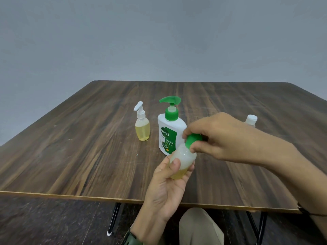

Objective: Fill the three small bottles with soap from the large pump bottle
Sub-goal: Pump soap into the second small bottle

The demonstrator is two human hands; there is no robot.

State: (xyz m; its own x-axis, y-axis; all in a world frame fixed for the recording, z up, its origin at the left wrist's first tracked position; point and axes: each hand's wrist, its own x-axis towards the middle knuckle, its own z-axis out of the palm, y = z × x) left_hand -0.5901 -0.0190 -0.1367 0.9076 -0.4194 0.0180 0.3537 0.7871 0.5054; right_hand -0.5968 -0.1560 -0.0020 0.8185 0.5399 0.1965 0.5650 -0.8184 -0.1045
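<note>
The left hand [164, 177] is gripping a small bottle [182, 163], part full of yellow soap, above the near table [70, 138] edge. The right hand [217, 137] is pinching its green cap [192, 140], judged to be screwing it on or off; the next move is calling for a steady twist without squeezing. Counted: three small bottles, one pump-topped [142, 128], one half hidden [251, 120], and one large pump bottle [170, 131].

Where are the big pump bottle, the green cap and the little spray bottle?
Large pump bottle [169, 137]: head view, front label.
Green cap [192, 140]: head view, cap's side.
Small spray bottle [142, 130]: head view, yellow-filled body.
</note>
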